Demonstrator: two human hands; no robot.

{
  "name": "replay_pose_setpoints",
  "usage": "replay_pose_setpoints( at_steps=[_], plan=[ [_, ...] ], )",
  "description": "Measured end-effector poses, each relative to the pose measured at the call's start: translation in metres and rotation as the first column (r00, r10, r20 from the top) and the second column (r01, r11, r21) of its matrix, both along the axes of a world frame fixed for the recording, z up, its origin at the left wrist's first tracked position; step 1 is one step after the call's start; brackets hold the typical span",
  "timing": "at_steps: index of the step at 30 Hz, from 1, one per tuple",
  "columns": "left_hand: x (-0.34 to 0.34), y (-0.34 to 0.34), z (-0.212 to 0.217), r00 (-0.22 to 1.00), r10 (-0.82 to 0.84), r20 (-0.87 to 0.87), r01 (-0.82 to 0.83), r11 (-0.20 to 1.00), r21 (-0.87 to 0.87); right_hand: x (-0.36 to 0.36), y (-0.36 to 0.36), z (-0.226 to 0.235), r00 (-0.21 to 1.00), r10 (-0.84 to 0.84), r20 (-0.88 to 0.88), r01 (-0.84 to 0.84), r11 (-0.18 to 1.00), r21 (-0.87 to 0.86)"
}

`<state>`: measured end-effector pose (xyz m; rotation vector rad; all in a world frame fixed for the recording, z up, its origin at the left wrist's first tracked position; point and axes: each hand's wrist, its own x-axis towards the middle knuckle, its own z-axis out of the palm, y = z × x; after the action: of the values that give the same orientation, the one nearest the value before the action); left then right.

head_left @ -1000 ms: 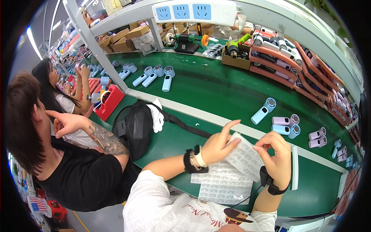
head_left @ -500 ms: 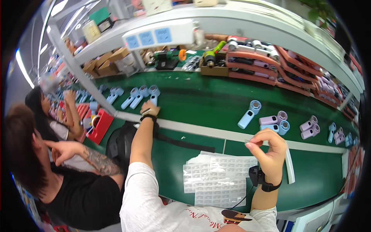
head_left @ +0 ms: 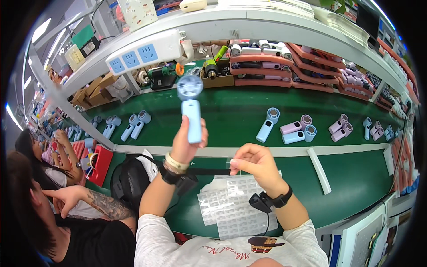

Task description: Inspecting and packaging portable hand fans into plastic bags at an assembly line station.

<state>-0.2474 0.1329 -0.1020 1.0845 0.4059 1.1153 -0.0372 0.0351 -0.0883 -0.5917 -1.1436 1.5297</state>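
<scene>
A light-blue handheld fan [head_left: 192, 118] stands upright in my left hand [head_left: 187, 141], its fingers wrapped round the handle and its round head at the top. My right hand [head_left: 255, 165] is closed in a pinch on a small clear sticker [head_left: 230, 161], seen as a thin transparent piece at the fingertips. Below my right hand lie overlapping sheets of small labels [head_left: 238, 207]. Two blue fans [head_left: 132, 127] rest side by side on the green bench, to the left of my left hand.
More blue and purple fans [head_left: 293, 127] lie in groups along the conveyor-like green surface. A white strip [head_left: 319, 171] lies at right, and a black bag [head_left: 129, 180] at left. Pink trays [head_left: 262, 82] are stacked behind. A person in black [head_left: 89, 236] sits close at left.
My left hand has picked up a blue fan from the group at left and brought it up toward the middle. My right hand has moved left, still pinching the clear sticker. The view has shifted.
</scene>
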Motion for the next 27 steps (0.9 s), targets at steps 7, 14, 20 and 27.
replay_pose_setpoints(
  at_steps=[7, 14, 20, 27],
  plan=[
    [0.046, -0.082, 0.011, 0.985, 0.094, -0.144, -0.086, 0.995, 0.059, -0.013, -0.012, 0.003, 0.999, 0.031, -0.019, -0.031, 0.999, -0.03],
    [0.044, -0.089, 0.011, 0.971, 0.107, -0.213, -0.071, 0.983, 0.168, -0.009, -0.02, 0.007, 0.999, 0.021, 0.027, -0.02, 1.0, -0.018],
    [0.048, -0.094, 0.012, 0.961, 0.149, -0.234, -0.111, 0.979, 0.17, -0.007, -0.023, 0.009, 0.999, 0.022, 0.045, -0.022, 1.0, -0.008],
    [0.046, -0.092, 0.007, 0.944, 0.196, -0.266, -0.119, 0.953, 0.279, -0.014, -0.024, 0.001, 0.99, -0.113, 0.084, 0.103, 0.988, 0.119]
  ],
)
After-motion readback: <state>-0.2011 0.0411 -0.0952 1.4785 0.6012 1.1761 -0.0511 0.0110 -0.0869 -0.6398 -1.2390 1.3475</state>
